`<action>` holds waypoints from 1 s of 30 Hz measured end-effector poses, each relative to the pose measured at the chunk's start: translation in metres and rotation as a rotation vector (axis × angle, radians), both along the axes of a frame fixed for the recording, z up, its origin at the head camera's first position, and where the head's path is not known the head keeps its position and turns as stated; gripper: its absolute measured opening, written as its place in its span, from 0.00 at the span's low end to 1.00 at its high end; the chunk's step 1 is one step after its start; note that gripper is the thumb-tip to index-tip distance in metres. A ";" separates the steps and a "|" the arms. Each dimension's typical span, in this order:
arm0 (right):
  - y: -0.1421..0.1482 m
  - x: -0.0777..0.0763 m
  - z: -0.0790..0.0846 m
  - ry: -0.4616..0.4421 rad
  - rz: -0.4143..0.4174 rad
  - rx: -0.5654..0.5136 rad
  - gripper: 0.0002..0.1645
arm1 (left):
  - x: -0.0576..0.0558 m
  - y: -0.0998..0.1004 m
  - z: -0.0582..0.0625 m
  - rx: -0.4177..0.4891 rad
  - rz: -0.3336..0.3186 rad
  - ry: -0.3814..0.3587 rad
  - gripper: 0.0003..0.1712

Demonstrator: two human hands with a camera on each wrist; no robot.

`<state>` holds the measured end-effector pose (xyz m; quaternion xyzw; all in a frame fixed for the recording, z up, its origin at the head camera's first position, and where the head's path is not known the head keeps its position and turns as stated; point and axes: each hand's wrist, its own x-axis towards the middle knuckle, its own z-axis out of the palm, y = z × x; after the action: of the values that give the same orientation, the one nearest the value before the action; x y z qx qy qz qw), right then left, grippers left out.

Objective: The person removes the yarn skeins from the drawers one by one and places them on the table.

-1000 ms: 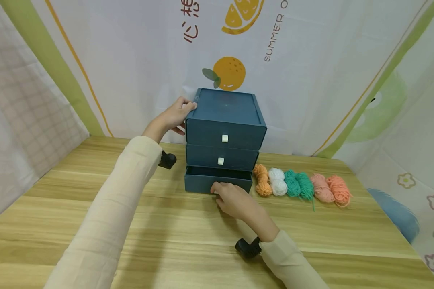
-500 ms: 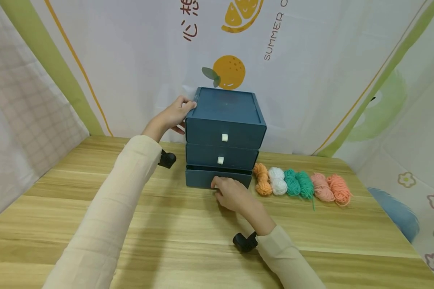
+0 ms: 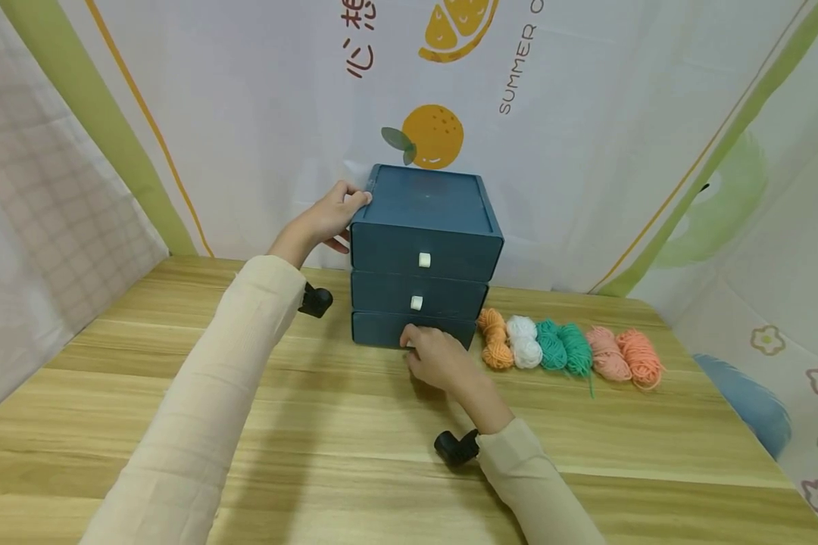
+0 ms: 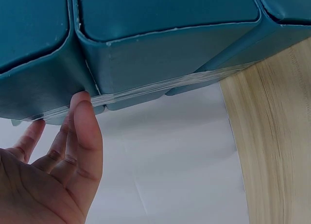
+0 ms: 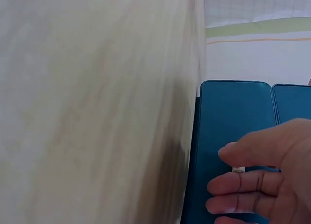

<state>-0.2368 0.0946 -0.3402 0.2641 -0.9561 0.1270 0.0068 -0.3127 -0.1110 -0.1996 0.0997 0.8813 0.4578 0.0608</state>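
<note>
A dark blue three-drawer cabinet [image 3: 429, 198] stands at the back of the table. Its top and middle drawers each show a white knob. The left hand [image 3: 327, 219] braces the cabinet's upper left side, thumb at the top edge; in the left wrist view its fairly straight fingertips [image 4: 86, 127] touch the side wall near a strip of clear tape. At the bottom drawer [image 3: 378, 330], now flush with the others, the right hand [image 3: 444, 365] has thumb and forefinger about the small pale knob [image 5: 238, 169], which the right wrist view shows between them.
To the cabinet's right lies a row of yarn skeins: orange [image 3: 494, 341], white [image 3: 523, 342], green [image 3: 563, 348], pink [image 3: 608, 354] and coral [image 3: 639, 359]. A printed curtain [image 3: 259, 113] hangs behind the wooden table [image 3: 341, 454].
The bottom drawer has slid from partly pulled out to fully in, the right hand moving forward with it. The left hand stays in place on the cabinet.
</note>
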 end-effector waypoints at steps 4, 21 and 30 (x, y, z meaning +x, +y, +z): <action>0.001 -0.001 -0.001 0.010 0.009 -0.009 0.11 | 0.001 0.000 0.000 0.003 0.003 -0.002 0.28; 0.005 0.001 -0.003 -0.006 0.061 -0.032 0.16 | 0.002 0.000 -0.002 0.034 0.000 -0.012 0.30; 0.009 0.009 0.003 -0.060 0.117 -0.012 0.22 | 0.019 -0.014 -0.014 0.064 -0.026 0.073 0.32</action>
<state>-0.2276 0.1037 -0.3371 0.3157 -0.9380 0.1407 -0.0278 -0.2937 -0.1250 -0.2132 0.1294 0.8664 0.4812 0.0312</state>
